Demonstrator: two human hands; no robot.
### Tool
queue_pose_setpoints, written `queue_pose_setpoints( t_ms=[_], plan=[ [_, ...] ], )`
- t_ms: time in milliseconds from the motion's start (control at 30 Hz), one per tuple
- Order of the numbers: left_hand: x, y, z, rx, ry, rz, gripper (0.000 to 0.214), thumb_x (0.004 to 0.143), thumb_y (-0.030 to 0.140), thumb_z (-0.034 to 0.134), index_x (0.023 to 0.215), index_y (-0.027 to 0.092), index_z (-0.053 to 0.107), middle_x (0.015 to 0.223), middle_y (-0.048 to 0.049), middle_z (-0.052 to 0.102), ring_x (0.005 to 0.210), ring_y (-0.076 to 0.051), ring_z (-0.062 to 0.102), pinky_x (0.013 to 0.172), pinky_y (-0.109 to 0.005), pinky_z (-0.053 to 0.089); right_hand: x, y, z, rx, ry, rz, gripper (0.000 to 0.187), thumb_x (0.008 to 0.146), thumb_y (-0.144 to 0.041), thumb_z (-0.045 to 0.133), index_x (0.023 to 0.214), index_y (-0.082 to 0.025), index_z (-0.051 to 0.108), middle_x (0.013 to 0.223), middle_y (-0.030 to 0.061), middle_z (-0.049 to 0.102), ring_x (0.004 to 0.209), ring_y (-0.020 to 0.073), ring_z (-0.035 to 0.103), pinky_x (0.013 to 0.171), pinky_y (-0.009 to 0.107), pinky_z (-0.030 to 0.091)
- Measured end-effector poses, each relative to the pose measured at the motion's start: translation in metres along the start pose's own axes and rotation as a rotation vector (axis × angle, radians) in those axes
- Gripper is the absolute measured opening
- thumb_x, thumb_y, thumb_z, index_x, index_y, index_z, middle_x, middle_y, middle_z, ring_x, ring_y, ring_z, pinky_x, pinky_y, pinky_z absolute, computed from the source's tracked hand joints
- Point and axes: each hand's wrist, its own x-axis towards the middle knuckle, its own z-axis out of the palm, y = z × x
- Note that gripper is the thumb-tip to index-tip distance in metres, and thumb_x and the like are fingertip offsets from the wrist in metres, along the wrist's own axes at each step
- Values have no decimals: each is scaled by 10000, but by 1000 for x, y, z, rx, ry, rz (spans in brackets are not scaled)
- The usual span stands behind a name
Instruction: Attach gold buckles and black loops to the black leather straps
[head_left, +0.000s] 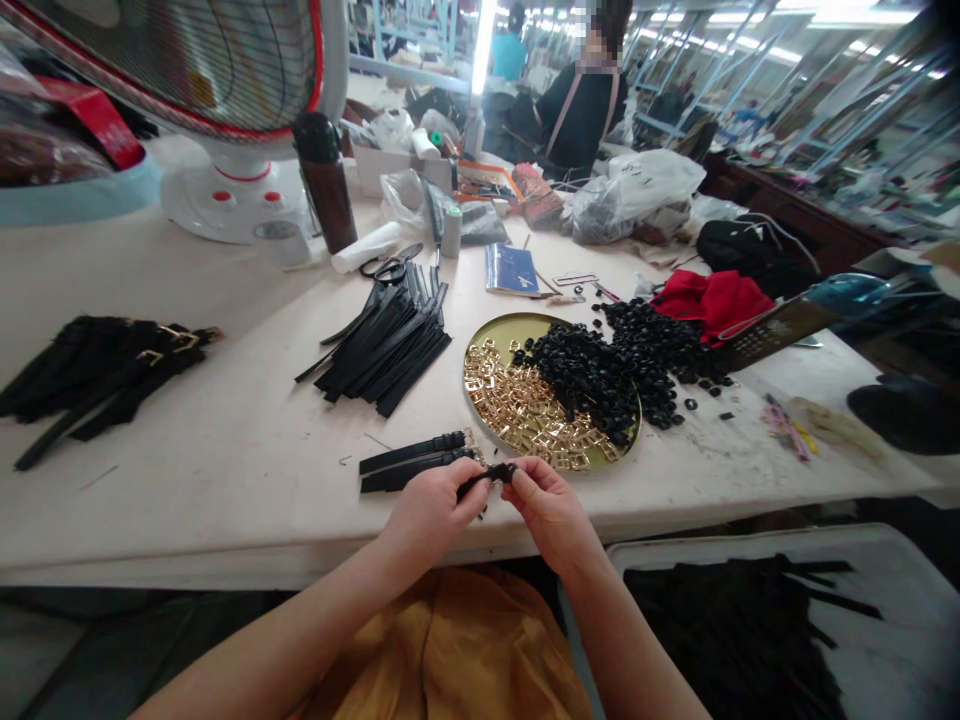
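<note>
Between my two hands, at the table's front edge, is a short black strap (480,480). My left hand (431,503) pinches its left part, and the fingers of my right hand (546,500) close on its right end, where a bit of metal glints. Fingertips hide the detail there. Just left of my hands lie finished-looking black straps with gold buckles (412,462). Beyond my right hand is a round yellow-green tray (480,335) holding gold buckles (517,410) and small black loops (581,370). A bundle of plain black strips (386,345) lies farther back.
Buckled black straps (112,365) are piled at left. A fan (225,190), a dark bottle (326,185), scissors (391,264) and a blue booklet (511,270) stand or lie behind. Red cloth (712,300) is at right. A white bin (885,560) with black strips sits below right.
</note>
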Motion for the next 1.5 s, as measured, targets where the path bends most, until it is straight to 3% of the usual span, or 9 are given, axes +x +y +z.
queue_pose_setpoints(
  t_ms=[133, 267, 533, 767, 900, 1000, 1200, 1367, 1500],
  plan=[
    [-1, -1, 3, 178, -20, 34, 215, 847, 278, 396, 771, 199, 581, 706, -5, 622, 629, -130, 547, 566, -213, 329, -3, 0, 0, -177, -3, -88, 147, 707, -309, 658, 763, -193, 588, 710, -26, 564, 648, 104, 506, 676, 250, 424],
    [1, 1, 1, 309, -59, 33, 238, 849, 297, 386, 776, 201, 591, 693, -26, 632, 636, -151, 566, 549, -220, 320, -7, -3, 0, -421, 3, -279, 107, 724, -289, 630, 749, -198, 579, 814, 9, 589, 776, 156, 537, 749, 302, 430],
    [5, -5, -4, 206, -166, 31, 233, 818, 285, 417, 755, 194, 623, 679, -29, 641, 612, -160, 565, 532, -227, 309, -10, 0, -11, -658, -90, -379, 73, 761, -276, 584, 754, -206, 603, 772, 24, 612, 722, 163, 557, 677, 303, 448],
    [8, 2, -9, 135, -286, 47, 223, 795, 252, 428, 723, 193, 631, 679, -14, 644, 603, -147, 547, 532, -220, 305, -9, -2, -16, -374, -59, -37, 183, 682, -336, 664, 772, -190, 602, 645, -18, 626, 576, 130, 582, 592, 273, 457],
    [8, -2, -4, 123, -248, 28, 216, 785, 250, 434, 748, 196, 640, 676, -17, 636, 620, -155, 547, 544, -226, 320, -10, 2, -12, -437, -104, -65, 162, 679, -308, 668, 791, -193, 653, 679, -2, 649, 638, 146, 589, 634, 286, 458],
    [7, -3, 0, 77, -198, -3, 244, 812, 280, 402, 775, 179, 621, 697, -27, 627, 645, -165, 555, 571, -233, 357, -8, 0, -8, -387, -67, -71, 178, 657, -321, 685, 777, -194, 650, 691, -3, 648, 647, 145, 584, 640, 286, 459],
    [0, 3, -6, -148, -213, -1, 312, 789, 188, 410, 1093, 196, 481, 984, -59, 620, 882, -185, 572, 774, -279, 418, -7, 0, -2, -241, 20, 6, 196, 675, -350, 673, 744, -174, 620, 603, -32, 573, 559, 100, 508, 590, 240, 410],
    [0, -2, -7, -247, -156, -57, 278, 802, 178, 379, 1075, 171, 430, 789, -18, 625, 734, -146, 579, 704, -257, 433, -14, 1, 10, -235, -20, -13, 195, 690, -353, 660, 744, -178, 596, 599, -38, 552, 580, 104, 497, 612, 240, 393],
    [1, -1, -8, -295, -205, -84, 250, 803, 185, 373, 1047, 169, 425, 691, 16, 598, 599, -119, 538, 559, -219, 416, -20, -6, 14, -354, -66, -138, 210, 762, -381, 576, 826, -187, 624, 680, -7, 578, 671, 138, 520, 674, 275, 401]
  ],
)
